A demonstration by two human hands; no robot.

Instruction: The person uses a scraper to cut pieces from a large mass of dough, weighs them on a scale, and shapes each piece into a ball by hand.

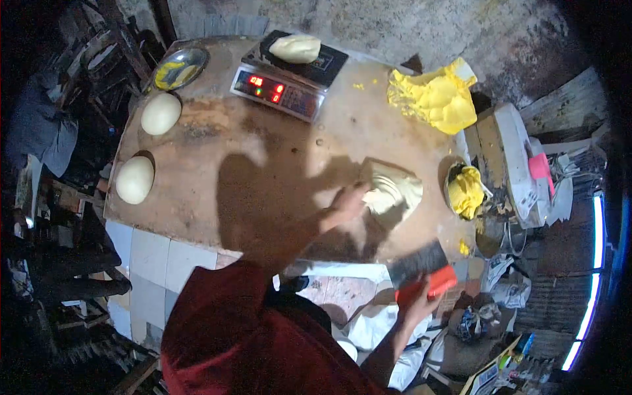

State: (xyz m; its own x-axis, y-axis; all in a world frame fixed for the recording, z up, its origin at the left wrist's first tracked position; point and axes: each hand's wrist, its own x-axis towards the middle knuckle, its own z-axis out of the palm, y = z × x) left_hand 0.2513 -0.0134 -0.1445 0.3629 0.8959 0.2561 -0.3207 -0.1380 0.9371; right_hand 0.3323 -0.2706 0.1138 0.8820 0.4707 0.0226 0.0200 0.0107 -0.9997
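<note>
My left hand (347, 203) reaches over the table and touches the near-left side of a pale dough piece (396, 192); its fingertips are blurred against the dough. Lower right, my right hand (420, 301) is wrapped round the red handle of a scraper (424, 271), whose dark flat blade points up and left over the table edge. Another dough piece (295, 49) rests on the scale (289, 82), whose red digits are lit. Two smooth round dough balls, one (161, 113) above the other (135, 180), lie at the table's left side.
A large yellow mass (438, 95) lies at the table's back right. Below it stands a bowl of yellow paste (466, 192). A metal plate with yellow residue (181, 68) sits back left. White bags (375, 326) lie below the table's front edge.
</note>
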